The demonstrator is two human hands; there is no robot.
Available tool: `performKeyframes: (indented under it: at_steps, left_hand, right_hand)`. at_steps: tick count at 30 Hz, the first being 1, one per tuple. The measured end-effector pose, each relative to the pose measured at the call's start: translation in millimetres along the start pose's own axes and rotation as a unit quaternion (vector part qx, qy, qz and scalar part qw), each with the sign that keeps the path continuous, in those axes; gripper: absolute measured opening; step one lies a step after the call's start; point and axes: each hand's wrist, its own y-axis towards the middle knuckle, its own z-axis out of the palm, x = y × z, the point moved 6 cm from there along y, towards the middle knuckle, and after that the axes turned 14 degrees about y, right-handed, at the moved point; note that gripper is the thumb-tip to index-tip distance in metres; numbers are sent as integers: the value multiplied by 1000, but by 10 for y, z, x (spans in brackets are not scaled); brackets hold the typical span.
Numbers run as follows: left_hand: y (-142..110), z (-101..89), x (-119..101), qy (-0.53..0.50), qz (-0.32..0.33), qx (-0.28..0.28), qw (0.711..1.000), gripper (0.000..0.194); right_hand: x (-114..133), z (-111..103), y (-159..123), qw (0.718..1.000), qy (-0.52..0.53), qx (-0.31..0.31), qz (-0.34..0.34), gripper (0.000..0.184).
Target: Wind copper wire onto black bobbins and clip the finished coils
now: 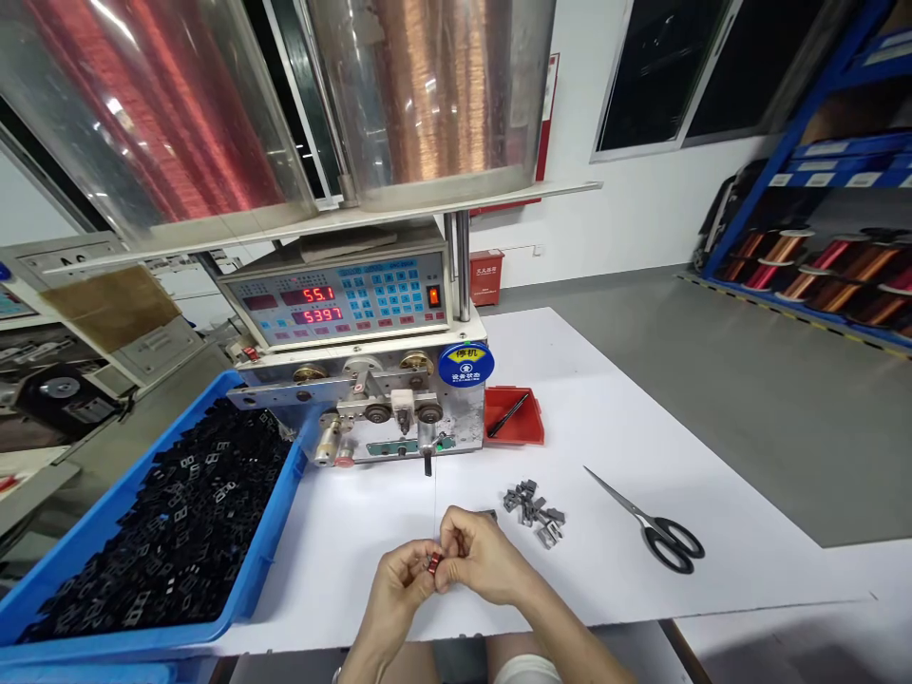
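Observation:
Both my hands meet low over the white table (pixel 613 427), pinching one small wound coil (pixel 432 562) with red-copper wire on a dark bobbin. My left hand (pixel 397 587) grips it from the left with thumb and fingers closed. My right hand (pixel 476 556) closes on it from the right. A thin wire (pixel 434 503) runs straight up from the coil to the winding machine (pixel 370 399). A small heap of grey core pieces (pixel 534 508) lies just right of my right hand.
A blue bin (pixel 263 541) full of black bobbins sits at the left. A red tray (pixel 514 418) with a dark pen stands by the machine. Black-handled scissors (pixel 655 532) lie to the right. Large copper wire spools (pixel 442 95) stand overhead; shelves with spools (pixel 819 266) are far right.

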Motion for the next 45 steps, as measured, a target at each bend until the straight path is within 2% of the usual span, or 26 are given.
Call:
performKeyframes:
  at_steps: [5,7,9,12,15,19,21,23,25,26,27,29,31,32,35,41,45]
  left_hand:
    - [91,11,100,-61,-41,-13,997,47]
    - [145,1,140,-30,-53,-23,998,50]
    - [200,-27,115,18,-35,-41,998,51]
    - [258,-44,-13,81,-1,-62,995,45]
    - [277,1,-242,168,43,-64,983,32]
    - [233,87,-631,319,147,-73,934,17]
    - [190,39,-752,330,189,-120,917,16]
    - [128,-126,-751,290,190,-227,910,22]
    - [67,-302,-578,218,128,-325,911,39]
    - [58,-337,-448,188,81,-337,919,48]
    - [70,-322,-318,168,36,-318,932,55]
    - [119,-175,-132,155,-19,-227,961,59]
    - [162,14,-91,159,-18,-145,976,51]
    - [179,87,-110,159,-8,-125,979,48]
    - [220,198,-200,146,4,-110,983,41]
    - [218,230,-157,49,-61,-91,993,43]
    - [221,244,-144,41,-93,-64,993,43]
  right_hand:
    - [17,-51,-52,996,-49,-16,-69,18]
    - [-54,-86,-79,997,-30,-34,-63,16]
    - [-128,-115,-102,998,15,-49,-42,15]
    - [-142,-122,-125,997,51,-49,-33,13]
    - [-77,-168,-135,996,19,-78,-29,12]
    - [14,-231,-135,993,-51,-107,-28,11]
    - [13,-249,-130,993,-49,-108,-21,12]
    - [-16,-280,-132,992,-37,-119,-10,17]
    - [-53,-309,-137,991,-25,-132,-4,21]
    - [-70,-317,-139,991,-16,-135,-3,23]
    - [-85,-320,-141,991,-6,-136,-3,25]
    - [-102,-310,-141,991,11,-133,-7,27]
    - [-96,-286,-140,992,13,-121,-15,23]
    - [-86,-275,-141,993,10,-116,-19,21]
    - [-41,-270,-151,993,-4,-115,-26,17]
    - [48,-300,-167,990,-56,-127,-32,16]
    - [115,-319,-174,984,-126,-117,-45,16]
